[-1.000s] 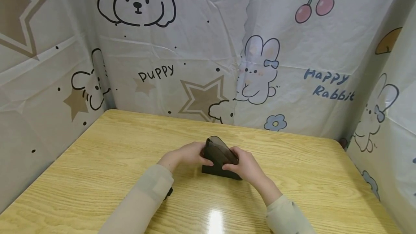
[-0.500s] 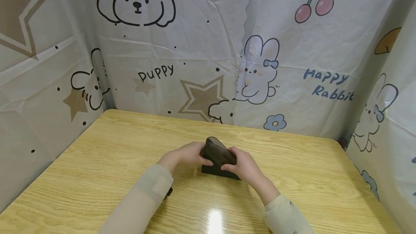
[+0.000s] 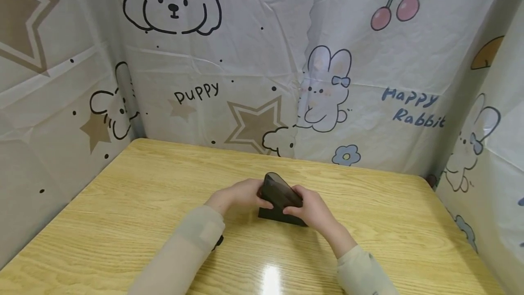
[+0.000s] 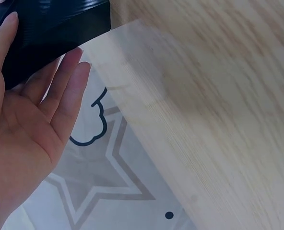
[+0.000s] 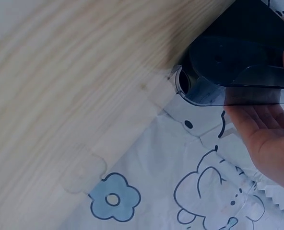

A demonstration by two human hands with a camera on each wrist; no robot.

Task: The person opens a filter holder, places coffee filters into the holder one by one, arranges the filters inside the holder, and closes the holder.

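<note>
A black case with a smoky see-through cover (image 3: 282,188) stands tilted on the table, held between both hands. My left hand (image 3: 245,193) grips its left end, thumb on the near face and fingers behind. The right hand (image 3: 313,208) grips the other end, its thumb also on the near face. Fine ridges mark the black case (image 4: 60,36) in the left wrist view. The right wrist view shows the cover's rounded clear end (image 5: 199,96) jutting past the black body; what lies inside is too dark to tell.
The wood-grain table (image 3: 155,181) stretches around the hands. A printed white curtain (image 3: 245,49) encloses its back and sides. A small dark thing (image 3: 219,242) shows beside the left sleeve, mostly hidden.
The cover's upper left end, slightly apart from the body one second ago, now looks flush with it. Both hands and the case have shifted a little to the right.
</note>
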